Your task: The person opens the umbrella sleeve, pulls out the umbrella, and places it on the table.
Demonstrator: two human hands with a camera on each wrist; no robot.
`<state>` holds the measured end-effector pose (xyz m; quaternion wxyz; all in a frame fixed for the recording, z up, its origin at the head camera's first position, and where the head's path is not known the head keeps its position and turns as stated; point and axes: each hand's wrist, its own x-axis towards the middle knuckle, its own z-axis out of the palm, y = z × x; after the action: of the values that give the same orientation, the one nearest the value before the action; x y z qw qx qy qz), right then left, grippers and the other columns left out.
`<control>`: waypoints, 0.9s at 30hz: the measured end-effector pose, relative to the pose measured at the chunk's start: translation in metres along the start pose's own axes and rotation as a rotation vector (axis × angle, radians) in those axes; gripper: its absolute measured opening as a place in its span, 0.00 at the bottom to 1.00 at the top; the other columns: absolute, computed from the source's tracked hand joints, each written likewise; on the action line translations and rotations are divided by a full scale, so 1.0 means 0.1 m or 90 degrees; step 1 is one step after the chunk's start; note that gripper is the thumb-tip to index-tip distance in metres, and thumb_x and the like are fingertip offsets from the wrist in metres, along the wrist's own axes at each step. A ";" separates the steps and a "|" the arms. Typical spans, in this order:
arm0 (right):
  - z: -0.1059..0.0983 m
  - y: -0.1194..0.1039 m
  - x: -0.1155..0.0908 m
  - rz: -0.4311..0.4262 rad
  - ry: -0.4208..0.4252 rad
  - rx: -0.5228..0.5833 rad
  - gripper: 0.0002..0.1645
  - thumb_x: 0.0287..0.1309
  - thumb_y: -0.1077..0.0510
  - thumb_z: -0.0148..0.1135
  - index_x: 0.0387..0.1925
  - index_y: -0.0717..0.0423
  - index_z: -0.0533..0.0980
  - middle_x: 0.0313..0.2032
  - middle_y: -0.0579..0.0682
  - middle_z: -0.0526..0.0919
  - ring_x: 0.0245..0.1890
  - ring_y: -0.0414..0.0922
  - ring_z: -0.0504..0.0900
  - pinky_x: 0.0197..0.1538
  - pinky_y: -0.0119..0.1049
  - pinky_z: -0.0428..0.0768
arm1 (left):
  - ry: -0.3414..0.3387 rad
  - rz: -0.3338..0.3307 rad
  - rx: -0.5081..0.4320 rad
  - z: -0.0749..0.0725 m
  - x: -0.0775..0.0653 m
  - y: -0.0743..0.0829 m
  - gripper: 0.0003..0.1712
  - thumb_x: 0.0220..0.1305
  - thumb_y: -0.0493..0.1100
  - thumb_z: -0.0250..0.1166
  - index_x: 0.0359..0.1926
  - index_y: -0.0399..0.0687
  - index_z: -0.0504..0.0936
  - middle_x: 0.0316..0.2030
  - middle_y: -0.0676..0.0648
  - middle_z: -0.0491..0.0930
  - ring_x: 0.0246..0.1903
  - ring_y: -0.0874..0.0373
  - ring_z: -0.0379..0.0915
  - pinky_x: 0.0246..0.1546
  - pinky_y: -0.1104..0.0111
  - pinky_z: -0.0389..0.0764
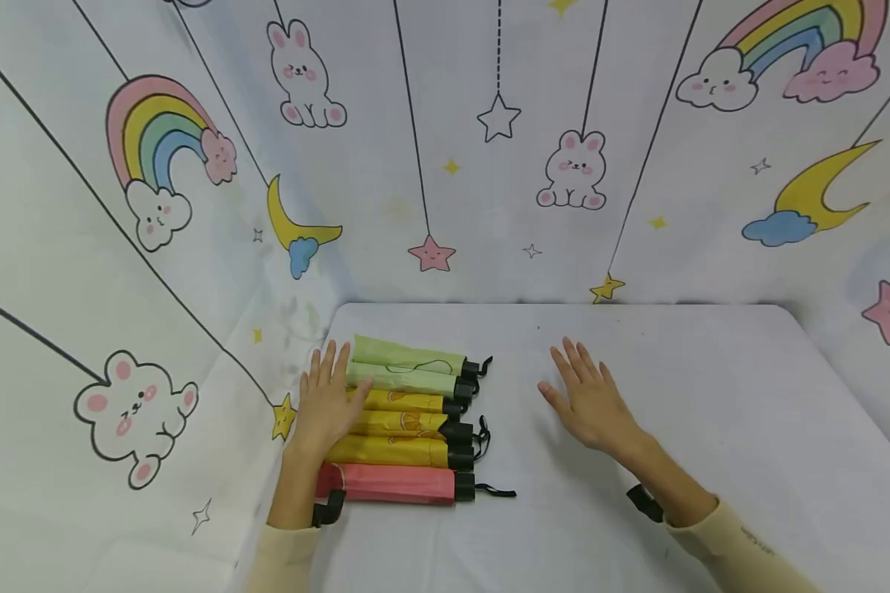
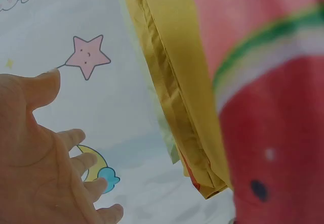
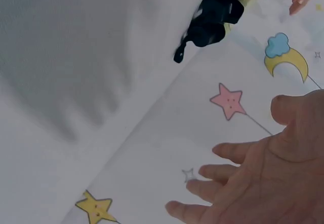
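Several folded umbrellas lie side by side on the left half of the white table, black handles and wrist straps toward the right. Two are pale green, the upper green umbrella being farthest back. Three yellow umbrellas come in the middle, with a pinkish-red umbrella at the front; the left wrist view shows its watermelon print. Fingers spread, my left hand hovers over the left ends of the row, hiding part of them. My right hand, its fingers straight, is above the table to the right of the handles, holding nothing.
The white table has rounded back corners and stands against a cloth backdrop printed with rabbits, stars, moons and rainbows. A black band is on the right wrist, and another black wrist piece overlaps the front umbrella in the head view.
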<state>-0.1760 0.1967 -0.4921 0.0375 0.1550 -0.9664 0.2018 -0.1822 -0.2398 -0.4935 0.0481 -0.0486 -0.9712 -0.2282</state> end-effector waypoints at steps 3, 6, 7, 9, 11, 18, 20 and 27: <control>0.03 -0.04 -0.01 -0.001 -0.009 -0.005 0.47 0.79 0.33 0.44 0.82 0.60 0.53 0.82 0.62 0.46 0.82 0.62 0.42 0.76 0.71 0.44 | 0.003 -0.005 -0.003 -0.01 -0.07 0.01 0.46 0.80 0.65 0.49 0.84 0.47 0.44 0.83 0.37 0.35 0.81 0.35 0.23 0.74 0.31 0.33; 0.06 -0.09 -0.02 -0.006 -0.020 -0.014 0.47 0.79 0.33 0.44 0.82 0.59 0.52 0.83 0.61 0.45 0.82 0.62 0.41 0.76 0.71 0.43 | 0.006 -0.007 0.002 -0.02 -0.12 0.00 0.46 0.80 0.66 0.48 0.84 0.47 0.46 0.83 0.37 0.36 0.81 0.35 0.24 0.74 0.31 0.34; 0.06 -0.10 -0.02 -0.010 -0.022 -0.017 0.47 0.79 0.33 0.44 0.82 0.59 0.52 0.83 0.61 0.44 0.82 0.61 0.41 0.76 0.71 0.43 | 0.006 -0.011 0.011 -0.01 -0.14 -0.02 0.47 0.79 0.67 0.47 0.84 0.47 0.46 0.83 0.38 0.36 0.81 0.36 0.24 0.74 0.31 0.35; 0.07 -0.13 -0.02 -0.018 -0.024 -0.024 0.46 0.79 0.33 0.45 0.82 0.58 0.53 0.83 0.60 0.44 0.82 0.61 0.41 0.76 0.70 0.43 | 0.006 -0.017 0.022 -0.01 -0.17 -0.04 0.47 0.79 0.69 0.45 0.84 0.48 0.46 0.83 0.38 0.36 0.81 0.35 0.25 0.74 0.30 0.36; 0.08 -0.16 -0.03 -0.025 -0.025 -0.028 0.46 0.79 0.33 0.45 0.82 0.57 0.53 0.83 0.60 0.45 0.82 0.61 0.41 0.76 0.70 0.43 | 0.009 -0.021 0.030 0.00 -0.20 -0.07 0.48 0.78 0.70 0.44 0.84 0.48 0.46 0.83 0.38 0.36 0.81 0.35 0.26 0.73 0.30 0.38; 0.09 -0.26 -0.04 -0.043 -0.014 -0.036 0.45 0.78 0.33 0.46 0.82 0.56 0.54 0.83 0.59 0.46 0.82 0.60 0.43 0.77 0.69 0.43 | 0.035 -0.019 0.020 0.00 -0.31 -0.11 0.47 0.78 0.69 0.46 0.84 0.48 0.48 0.83 0.38 0.38 0.81 0.32 0.29 0.73 0.29 0.40; 0.09 -0.29 -0.04 -0.049 -0.019 -0.037 0.45 0.79 0.33 0.45 0.82 0.56 0.54 0.83 0.58 0.45 0.82 0.60 0.42 0.77 0.69 0.42 | 0.046 -0.016 0.013 0.01 -0.35 -0.14 0.47 0.78 0.70 0.46 0.84 0.48 0.48 0.83 0.38 0.39 0.80 0.32 0.30 0.72 0.28 0.40; 0.14 -0.39 -0.06 -0.061 -0.023 -0.038 0.45 0.79 0.32 0.44 0.82 0.56 0.55 0.83 0.59 0.46 0.82 0.60 0.42 0.77 0.68 0.43 | 0.061 -0.028 0.005 0.01 -0.49 -0.13 0.46 0.79 0.69 0.46 0.84 0.47 0.50 0.83 0.37 0.41 0.80 0.31 0.31 0.72 0.29 0.41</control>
<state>-0.1581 0.1593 -0.4908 0.0345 0.2036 -0.9639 0.1682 -0.1352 -0.2550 -0.5058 0.0896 -0.0162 -0.9696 -0.2271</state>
